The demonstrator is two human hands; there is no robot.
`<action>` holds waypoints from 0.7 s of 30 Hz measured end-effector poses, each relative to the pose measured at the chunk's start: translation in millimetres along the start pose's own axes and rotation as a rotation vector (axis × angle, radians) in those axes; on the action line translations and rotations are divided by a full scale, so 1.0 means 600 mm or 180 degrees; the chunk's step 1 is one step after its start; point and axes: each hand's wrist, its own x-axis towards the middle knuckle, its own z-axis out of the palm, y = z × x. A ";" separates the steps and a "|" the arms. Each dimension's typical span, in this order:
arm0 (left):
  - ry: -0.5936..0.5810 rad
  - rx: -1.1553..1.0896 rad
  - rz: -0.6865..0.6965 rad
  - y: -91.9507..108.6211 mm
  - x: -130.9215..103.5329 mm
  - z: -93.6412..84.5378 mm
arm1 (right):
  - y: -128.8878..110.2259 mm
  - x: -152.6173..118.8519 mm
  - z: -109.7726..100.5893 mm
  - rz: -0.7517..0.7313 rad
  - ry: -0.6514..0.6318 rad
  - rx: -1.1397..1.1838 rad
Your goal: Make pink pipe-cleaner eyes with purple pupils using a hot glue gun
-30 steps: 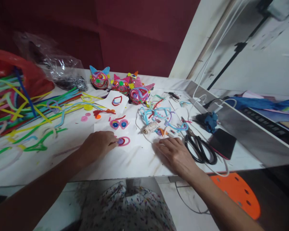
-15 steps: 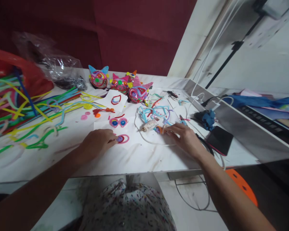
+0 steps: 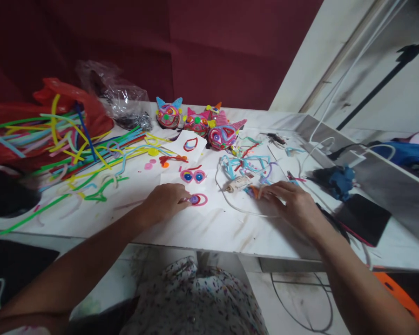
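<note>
My left hand (image 3: pixel 169 202) rests on the white paper, its fingertips pinching a small purple-and-red coil (image 3: pixel 194 199) inside a pink loop (image 3: pixel 204 200). Just above lie two pink rings with blue centres (image 3: pixel 193 176). On the right, my right hand (image 3: pixel 286 197) has its fingers closed at a small orange piece (image 3: pixel 254 191); the fingertips partly hide it. A pale glue gun (image 3: pixel 238 183) lies beside these fingers, with light-blue fuzzy stems (image 3: pixel 246 164) behind it.
Colourful cat-like heads (image 3: pixel 196 123) stand at the back. Fuzzy stems (image 3: pixel 91 146) spill from a red bag (image 3: pixel 101 109) on the left. A black phone-like slab (image 3: pixel 365 218) lies at right, by white cables (image 3: pixel 321 125) and a grey partition (image 3: pixel 380 186).
The view has swung left, so everything sits further right in the picture. Both hands stay at the same pieces, with little visible change in their fingers.
</note>
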 end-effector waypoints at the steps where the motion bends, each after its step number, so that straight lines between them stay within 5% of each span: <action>1: 0.0018 -0.0023 0.0018 -0.001 0.000 0.001 | 0.002 0.002 0.000 -0.0029 0.0032 -0.0061; 21: 0.0326 -0.0402 -0.0250 -0.011 -0.017 -0.018 | 0.040 0.022 0.029 -0.0329 -0.0503 -0.0862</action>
